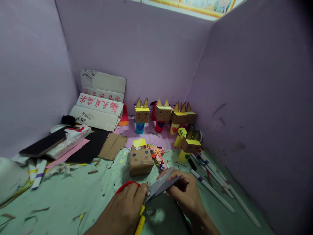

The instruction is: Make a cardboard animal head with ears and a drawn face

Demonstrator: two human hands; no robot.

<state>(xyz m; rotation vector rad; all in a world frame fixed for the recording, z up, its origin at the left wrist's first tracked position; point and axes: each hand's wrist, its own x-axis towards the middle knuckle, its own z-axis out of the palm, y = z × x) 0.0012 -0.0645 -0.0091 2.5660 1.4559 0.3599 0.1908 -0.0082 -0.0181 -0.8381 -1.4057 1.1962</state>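
My left hand [127,204] is closed around a pair of scissors [156,189] with a red loop and grey blades. The blades point up and to the right and stand slightly apart. A yellow piece [140,222] shows below this hand; I cannot tell whether it belongs to the handle. My right hand [187,191] has its fingers curled together at the blade tips, and whatever they pinch is hidden. Just beyond the scissors sits a small brown cardboard box head [141,162] with drawn eyes and pointed ears. Beside it lies a piece of colourful patterned paper [158,155].
Several cardboard-headed figures, including one with a blue body [140,127], stand at the back. Markers [215,192] lie at right. Folded cardboard [97,107], black paper [85,148] and a brown cardboard piece [112,146] occupy the left. Pale purple walls [137,49] enclose the table.
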